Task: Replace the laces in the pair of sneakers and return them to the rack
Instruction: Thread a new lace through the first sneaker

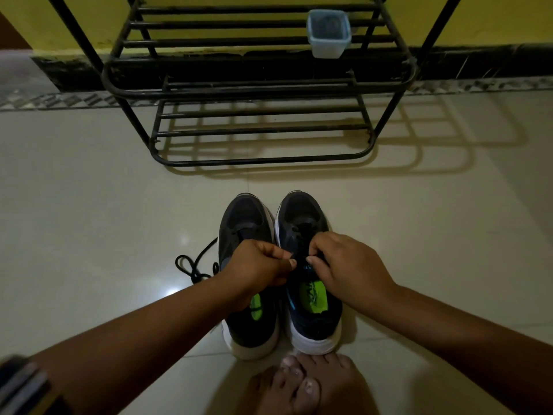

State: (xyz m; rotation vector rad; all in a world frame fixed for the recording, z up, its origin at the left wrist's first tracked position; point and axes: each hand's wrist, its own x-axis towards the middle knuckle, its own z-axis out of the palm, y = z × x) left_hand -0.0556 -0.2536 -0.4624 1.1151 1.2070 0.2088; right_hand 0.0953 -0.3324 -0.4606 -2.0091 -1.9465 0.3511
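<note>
Two dark sneakers with white soles and green insoles stand side by side on the floor, toes pointing away from me. The left sneaker [244, 223] shows no lace over its tongue. Over the right sneaker [302, 214] both hands meet: my left hand [254, 265] pinches the black lace [300, 250] of that shoe, and my right hand [347, 268] pinches it from the other side. A loose black lace [191, 266] lies coiled on the floor left of the left sneaker.
A black metal shoe rack [257, 91] stands against the yellow wall ahead, its lower shelf bare. A clear plastic container [328, 32] sits on the upper shelf. My bare feet [302, 384] touch the sneakers' heels. Glossy tile floor lies all around.
</note>
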